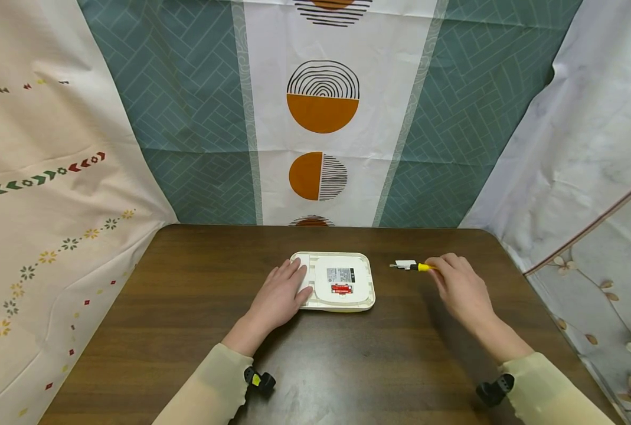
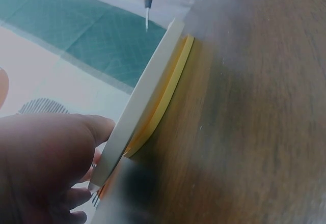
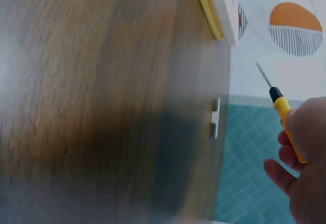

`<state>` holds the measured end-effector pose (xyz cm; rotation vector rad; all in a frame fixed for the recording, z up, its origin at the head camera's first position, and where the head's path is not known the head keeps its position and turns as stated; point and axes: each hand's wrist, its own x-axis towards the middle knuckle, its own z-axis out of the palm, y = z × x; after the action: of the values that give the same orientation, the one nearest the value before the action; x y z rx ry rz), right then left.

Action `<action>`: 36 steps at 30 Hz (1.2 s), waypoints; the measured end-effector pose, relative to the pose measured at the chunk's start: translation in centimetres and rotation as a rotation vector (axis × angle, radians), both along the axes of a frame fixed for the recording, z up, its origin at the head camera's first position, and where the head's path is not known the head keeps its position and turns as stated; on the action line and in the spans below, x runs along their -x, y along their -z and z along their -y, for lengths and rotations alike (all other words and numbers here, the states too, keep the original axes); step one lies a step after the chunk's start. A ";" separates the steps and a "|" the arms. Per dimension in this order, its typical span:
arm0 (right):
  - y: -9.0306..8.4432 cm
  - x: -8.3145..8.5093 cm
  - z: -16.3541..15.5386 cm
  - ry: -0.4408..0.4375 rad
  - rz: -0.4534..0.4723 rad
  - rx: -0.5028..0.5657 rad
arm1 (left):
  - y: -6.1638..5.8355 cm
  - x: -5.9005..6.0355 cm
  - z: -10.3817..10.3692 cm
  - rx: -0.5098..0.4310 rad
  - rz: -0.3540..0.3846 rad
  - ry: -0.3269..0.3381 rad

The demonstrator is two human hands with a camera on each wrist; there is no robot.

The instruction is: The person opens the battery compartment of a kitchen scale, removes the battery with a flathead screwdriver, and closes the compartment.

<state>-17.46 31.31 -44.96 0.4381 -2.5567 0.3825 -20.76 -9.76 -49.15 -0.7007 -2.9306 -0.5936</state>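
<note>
On the table lies a flat white device with rounded corners, its label and a red battery facing up. Yellow edging shows beneath it in the left wrist view. My left hand rests on the device's left end, fingers extended and thumb near the front edge. To the right, my right hand grips a yellow-handled screwdriver with a black collar. Its thin metal shaft points left, toward the device. Behind the shaft in the head view is a small white piece.
The brown wooden table reaches back to a hanging patterned cloth. Light cloths hang on the left and right. In the right wrist view, the small white piece lies near the table's far edge.
</note>
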 end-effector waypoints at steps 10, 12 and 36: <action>-1.1 -0.2 2.3 -0.060 0.003 0.027 | -0.1 0.0 0.0 -0.004 0.012 -0.001; -1.2 -0.2 2.7 -0.068 0.006 0.032 | -0.1 0.0 0.0 -0.001 0.008 0.003; -1.0 0.6 6.4 -0.223 0.004 -0.087 | -0.2 0.0 0.0 0.006 -0.001 0.005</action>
<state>-18.06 24.90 -43.96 0.7594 -2.5424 0.3521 -20.74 -9.80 -48.93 -0.7090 -2.9319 -0.5853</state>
